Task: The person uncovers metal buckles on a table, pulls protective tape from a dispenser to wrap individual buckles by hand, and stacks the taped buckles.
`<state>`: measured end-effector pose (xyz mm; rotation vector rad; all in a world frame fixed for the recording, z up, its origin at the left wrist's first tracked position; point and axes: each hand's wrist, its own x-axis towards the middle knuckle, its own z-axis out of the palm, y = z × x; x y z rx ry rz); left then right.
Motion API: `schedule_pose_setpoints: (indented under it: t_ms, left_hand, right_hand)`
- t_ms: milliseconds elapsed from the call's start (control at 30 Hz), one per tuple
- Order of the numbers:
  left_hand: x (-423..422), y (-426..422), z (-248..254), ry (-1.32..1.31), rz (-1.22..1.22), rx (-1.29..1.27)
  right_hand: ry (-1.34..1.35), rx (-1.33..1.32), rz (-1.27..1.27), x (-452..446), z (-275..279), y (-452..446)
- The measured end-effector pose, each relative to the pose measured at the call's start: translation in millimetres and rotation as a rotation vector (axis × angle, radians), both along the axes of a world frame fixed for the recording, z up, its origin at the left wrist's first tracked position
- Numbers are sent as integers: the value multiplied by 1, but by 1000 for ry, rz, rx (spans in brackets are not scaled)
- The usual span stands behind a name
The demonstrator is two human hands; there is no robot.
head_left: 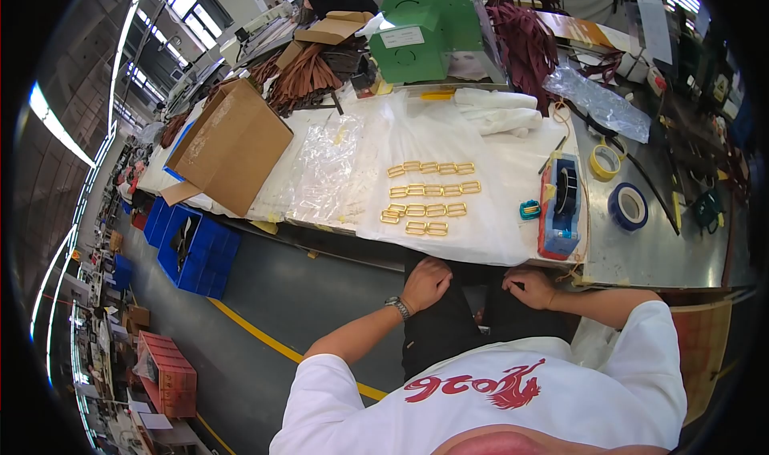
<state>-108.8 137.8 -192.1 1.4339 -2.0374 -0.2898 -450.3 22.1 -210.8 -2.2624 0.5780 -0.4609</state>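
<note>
My left hand (427,283), with a watch (396,306) on its wrist, rests on my left thigh, its fingers curled in and no object showing in it. On the other thigh lies my right hand (530,287), also curled closed, with nothing visible in it. Both hands are below the table's front edge and touch nothing on it. Several gold rectangular slider buckles (433,191) lie flat in rows on the white sheet (489,235) in front of me. The lowest row (426,228) holds only two buckles, and one buckle at the left overlaps its neighbour.
Right of the buckles stand a tape dispenser (560,207) and a small teal item (529,209). Blue tape (628,206) and yellow tape (605,162) lie farther right. A cardboard box (232,146) sits left, a green machine (408,42) behind, blue bins (196,251) beside the table.
</note>
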Motion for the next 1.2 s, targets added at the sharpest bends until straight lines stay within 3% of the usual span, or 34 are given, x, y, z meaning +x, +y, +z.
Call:
schedule_pose_setpoints:
  t_ms: [1200]
  left_hand:
    - [-1, 0, -1, 16, 9, -25]
  right_hand:
    - [11, -15, -4, 2, 2, 1]
